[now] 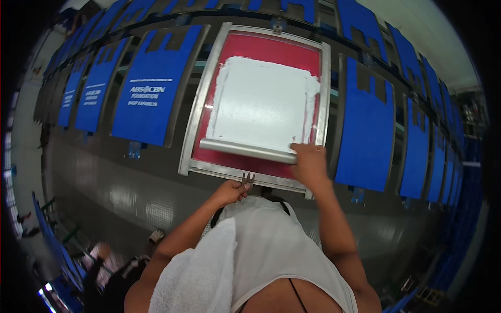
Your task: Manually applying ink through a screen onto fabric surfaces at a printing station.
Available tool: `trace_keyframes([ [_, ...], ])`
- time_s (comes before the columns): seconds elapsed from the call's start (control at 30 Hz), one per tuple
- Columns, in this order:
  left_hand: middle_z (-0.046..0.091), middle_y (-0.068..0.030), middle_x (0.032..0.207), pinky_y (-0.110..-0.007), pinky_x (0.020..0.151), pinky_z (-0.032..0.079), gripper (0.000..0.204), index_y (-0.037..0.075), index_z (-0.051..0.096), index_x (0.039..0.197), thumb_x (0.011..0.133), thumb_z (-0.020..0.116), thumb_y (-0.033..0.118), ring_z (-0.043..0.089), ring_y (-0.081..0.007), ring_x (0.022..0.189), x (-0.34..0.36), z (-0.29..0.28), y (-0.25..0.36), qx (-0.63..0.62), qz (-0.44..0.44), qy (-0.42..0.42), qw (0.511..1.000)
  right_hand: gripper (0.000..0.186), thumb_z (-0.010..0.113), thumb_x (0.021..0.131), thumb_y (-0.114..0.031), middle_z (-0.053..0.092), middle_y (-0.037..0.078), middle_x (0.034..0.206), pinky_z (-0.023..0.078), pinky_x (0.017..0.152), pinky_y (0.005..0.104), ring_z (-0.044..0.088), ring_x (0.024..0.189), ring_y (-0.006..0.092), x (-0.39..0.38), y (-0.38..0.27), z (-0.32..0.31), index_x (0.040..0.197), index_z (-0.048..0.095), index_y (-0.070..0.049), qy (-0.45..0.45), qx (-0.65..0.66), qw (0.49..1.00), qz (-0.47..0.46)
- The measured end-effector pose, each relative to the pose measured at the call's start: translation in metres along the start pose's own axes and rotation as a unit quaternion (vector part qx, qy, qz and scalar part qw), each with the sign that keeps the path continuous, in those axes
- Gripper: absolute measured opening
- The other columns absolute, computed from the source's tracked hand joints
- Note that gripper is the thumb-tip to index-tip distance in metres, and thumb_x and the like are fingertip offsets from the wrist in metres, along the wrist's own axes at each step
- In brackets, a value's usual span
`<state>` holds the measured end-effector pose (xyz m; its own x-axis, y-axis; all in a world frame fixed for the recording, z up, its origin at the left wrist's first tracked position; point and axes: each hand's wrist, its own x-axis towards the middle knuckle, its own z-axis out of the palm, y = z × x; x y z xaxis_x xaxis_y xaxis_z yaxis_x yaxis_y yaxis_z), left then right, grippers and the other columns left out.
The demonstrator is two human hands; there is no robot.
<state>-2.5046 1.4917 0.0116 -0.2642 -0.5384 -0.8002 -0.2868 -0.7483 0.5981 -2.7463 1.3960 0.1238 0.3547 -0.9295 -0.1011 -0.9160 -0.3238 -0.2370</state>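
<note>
A silver screen-printing frame (324, 99) with red mesh (235, 43) lies before me, a broad patch of white ink (261, 99) spread over most of it. Across the near part of the mesh rests a metal-handled squeegee (245, 150), slightly tilted down to the right. My right hand (312, 164) is closed on the squeegee's right end. At the middle of the frame's near edge, my left hand (229, 192) pinches a small pronged metal piece (248, 179). Whether that piece is fixed to the frame, I cannot tell.
Dark boards carrying blue printed pieces stand in rows left (151, 88) and right (365, 125), with another row beyond the frame. A white towel (195, 276) hangs over my left shoulder. A blurred person's foot (155, 236) shows at lower left on the grey floor.
</note>
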Motion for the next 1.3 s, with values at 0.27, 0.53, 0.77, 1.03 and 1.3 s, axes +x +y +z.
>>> trace_keyframes([
  [0.27, 0.065, -0.0211, 0.087, -0.042, 0.074, 0.049, 0.04, 0.002, 0.066, 0.093, 0.087, 0.056, 0.041, 0.063, -0.0366, 0.084, -0.013, -0.068, 0.057, 0.145, 0.201, 0.327, 0.912, 0.034, 0.078, 0.069, -0.012, 0.067, 0.009, 0.086, 0.049, 0.073, 0.027, 0.061, 0.08, 0.0139, 0.019, 0.105, 0.029, 0.097, 0.066, 0.003, -0.013, 0.46, 0.872, 0.165],
  [0.53, 0.063, -0.0144, 0.111, -0.029, 0.088, 0.044, 0.041, -0.005, 0.051, 0.125, 0.095, 0.05, 0.024, 0.058, -0.017, 0.101, 0.046, -0.155, 0.043, 0.032, 0.222, 0.366, 0.903, 0.033, 0.077, 0.069, -0.009, 0.066, 0.005, 0.087, 0.048, 0.071, 0.0266, 0.06, 0.078, 0.0131, 0.031, 0.111, 0.028, 0.099, 0.066, -0.001, -0.015, 0.572, 0.783, 0.243],
  [0.77, 0.062, -0.0131, 0.113, -0.027, 0.086, 0.045, 0.044, -0.004, 0.047, 0.13, 0.096, 0.05, 0.025, 0.057, -0.0141, 0.098, 0.035, 0.005, 0.087, -0.033, 0.277, 0.332, 0.901, 0.042, 0.08, 0.065, -0.013, 0.066, 0.008, 0.092, 0.047, 0.08, 0.0304, 0.061, 0.086, 0.0161, -0.06, 0.222, -0.047, 0.103, 0.066, -0.001, 0.028, 0.532, 0.803, 0.267],
  [1.03, 0.064, -0.0178, 0.11, -0.03, 0.085, 0.046, 0.045, 0.0, 0.05, 0.128, 0.095, 0.052, 0.029, 0.06, -0.0184, 0.1, 0.091, 0.205, 0.135, 0.017, 0.277, 0.297, 0.914, 0.035, 0.077, 0.064, -0.007, 0.067, 0.006, 0.085, 0.048, 0.077, 0.0298, 0.061, 0.082, 0.0152, -0.173, 0.39, -0.084, 0.097, 0.067, 0.0, 0.072, 0.518, 0.8, 0.294],
  [1.3, 0.064, -0.0161, 0.111, -0.029, 0.087, 0.045, 0.043, -0.001, 0.052, 0.126, 0.095, 0.051, 0.029, 0.058, -0.0156, 0.099, 0.108, 0.253, 0.136, 0.031, 0.259, 0.341, 0.903, 0.038, 0.078, 0.065, -0.011, 0.065, 0.008, 0.088, 0.047, 0.076, 0.0293, 0.06, 0.083, 0.0153, -0.178, 0.461, -0.078, 0.099, 0.067, 0.001, 0.035, 0.507, 0.819, 0.267],
])
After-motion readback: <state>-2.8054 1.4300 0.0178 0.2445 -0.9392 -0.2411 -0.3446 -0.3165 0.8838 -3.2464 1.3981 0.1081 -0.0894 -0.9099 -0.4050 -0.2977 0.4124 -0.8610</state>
